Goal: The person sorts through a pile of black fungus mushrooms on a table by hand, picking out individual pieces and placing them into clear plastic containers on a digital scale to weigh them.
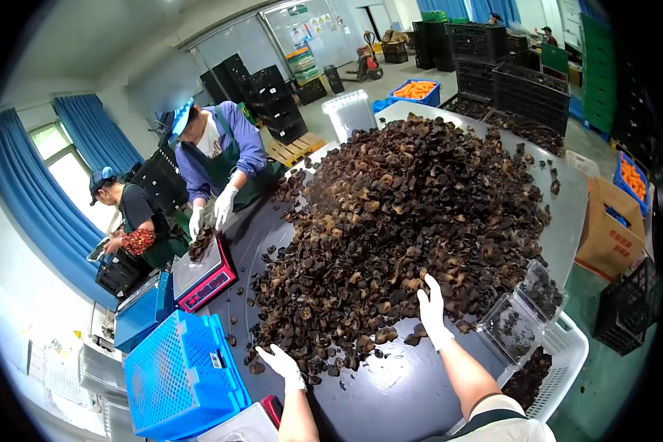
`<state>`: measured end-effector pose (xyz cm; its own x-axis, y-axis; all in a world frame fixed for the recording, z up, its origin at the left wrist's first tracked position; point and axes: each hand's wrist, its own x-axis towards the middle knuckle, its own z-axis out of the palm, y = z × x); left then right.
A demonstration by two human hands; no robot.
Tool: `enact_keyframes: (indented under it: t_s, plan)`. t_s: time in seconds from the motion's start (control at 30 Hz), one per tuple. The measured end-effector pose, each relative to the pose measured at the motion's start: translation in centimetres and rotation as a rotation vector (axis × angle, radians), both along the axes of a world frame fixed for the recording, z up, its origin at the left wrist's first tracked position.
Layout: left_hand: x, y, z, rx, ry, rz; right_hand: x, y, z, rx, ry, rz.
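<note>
A large heap of dark brown, curled pieces that look like wood ear mushrooms (405,214) covers much of the metal table (390,390). My left hand (281,366), in a white glove, is at the heap's near left edge, fingers spread and nothing held. Also gloved in white, my right hand (433,313) reaches to the near right side of the heap with its fingers stretched out, apparently holding nothing. To the right of it, an open clear plastic clamshell box (510,328) with dark pieces inside rests on a white basket (567,361).
Across the table, a person in white gloves (226,205) handles dark pieces on a red scale (208,283). A blue crate (184,376) and another scale (247,427) stand left of me. Another person (136,221) works farther left. A cardboard box (611,228) is at right.
</note>
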<state>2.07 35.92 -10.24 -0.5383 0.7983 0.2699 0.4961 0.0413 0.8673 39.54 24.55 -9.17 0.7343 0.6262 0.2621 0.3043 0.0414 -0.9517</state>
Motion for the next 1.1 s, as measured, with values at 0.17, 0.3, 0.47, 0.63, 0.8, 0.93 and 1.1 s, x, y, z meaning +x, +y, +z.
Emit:
enact_keyframes:
  t_s: [0.17, 0.3, 0.47, 0.63, 0.8, 0.93, 1.1]
  plan:
    - [-2.3, 5.9, 0.3, 0.061, -0.184, -0.313, 1.0, 7.4, -0.9, 0.104, -0.004, 0.098]
    - [-1.2, 8.9, 2.4, -0.071, -0.591, -0.576, 0.8, 12.0, -0.5, 0.131, 0.327, 0.279]
    - [-0.4, 9.3, 0.3, -0.253, -0.725, -0.677, -1.8, 14.9, -2.1, 0.087, 0.466, 0.529]
    - [0.0, 8.2, -2.9, -0.534, -0.968, -0.855, -5.1, 16.8, -5.1, -0.031, 0.595, 0.886]
    - [3.2, 2.0, 2.9, -0.619, -0.176, -0.854, -6.6, 13.3, -0.6, -0.293, 0.344, 0.874]
    - [3.8, -1.8, 3.7, -0.386, -0.241, -0.889, -7.1, 9.1, 2.6, -0.51, 0.196, 0.879]
    - [4.1, -5.7, 4.8, -0.418, -0.181, -0.933, -7.3, 5.4, 1.7, -0.278, 0.176, 1.013]
